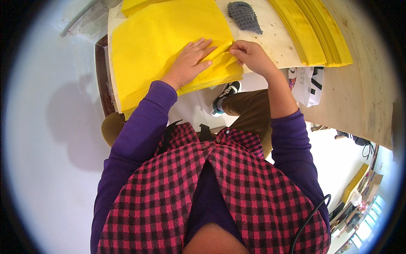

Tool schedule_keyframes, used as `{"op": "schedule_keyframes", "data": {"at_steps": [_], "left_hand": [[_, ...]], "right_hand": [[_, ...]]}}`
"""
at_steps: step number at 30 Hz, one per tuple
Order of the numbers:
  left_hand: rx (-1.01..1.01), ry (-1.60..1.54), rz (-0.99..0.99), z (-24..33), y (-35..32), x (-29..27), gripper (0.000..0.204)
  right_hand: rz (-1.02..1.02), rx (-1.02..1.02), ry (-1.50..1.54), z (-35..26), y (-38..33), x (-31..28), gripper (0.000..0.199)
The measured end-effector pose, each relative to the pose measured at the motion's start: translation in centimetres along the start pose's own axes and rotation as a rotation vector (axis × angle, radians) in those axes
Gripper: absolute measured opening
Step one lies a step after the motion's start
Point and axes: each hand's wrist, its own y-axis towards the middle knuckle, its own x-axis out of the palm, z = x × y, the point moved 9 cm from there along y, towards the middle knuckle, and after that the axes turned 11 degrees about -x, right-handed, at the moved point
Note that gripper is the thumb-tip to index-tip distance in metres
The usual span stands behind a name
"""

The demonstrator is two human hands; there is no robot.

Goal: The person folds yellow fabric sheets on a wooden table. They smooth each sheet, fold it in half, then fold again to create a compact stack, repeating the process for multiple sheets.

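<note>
Single head-worn fisheye, looking steeply down past checked shirt (156,190) onto yellow sheets (156,42); near.

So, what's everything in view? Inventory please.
Yellow sheets: one stack, yellow, under the hands
Second stack: one, yellow, upper right
Cloth: one, dark grey, top, between stacks
Tabletop: one, pale wood, beneath stacks
Bag: one, mostly white, below second stack
Clutter: uncountable, mixed, lower right
Cable: one, black, lower right
Shoe: one visible, black-white, below sheets
Trousers: one pair, brown, centre
Checked garment: one, pink-black, torso
Sleeves: two, purple, forearms
Left hand: one, bare, flat on sheets
Right hand: one, bare, pinching sheet edge
</note>
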Motion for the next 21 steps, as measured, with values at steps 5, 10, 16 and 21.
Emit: {"op": "schedule_keyframes", "data": {"at_steps": [5,10,16,21], "left_hand": [[-0.015,-0.018,0.02,-0.1,0.0,-0.1,0.05],[-0.01,-0.004,0.027,-0.1,0.0,-0.2,0.049],[-0.008,0.007,0.019,0.0,0.1,0.0,0.049],[-0.014,-0.032,0.037,-0.2,-0.1,-0.1,0.049]], "right_hand": [[0.024,0.012,0.02,0.3,-0.3,-0.2,0.019],[0.044,0.014,0.044,0.4,-0.4,-0.2,0.021],[0.042,-0.017,0.014,-0.3,-0.1,-0.4,0.021],[0.056,-0.035,0.036,-0.8,0.1,-0.5,0.021]]}}
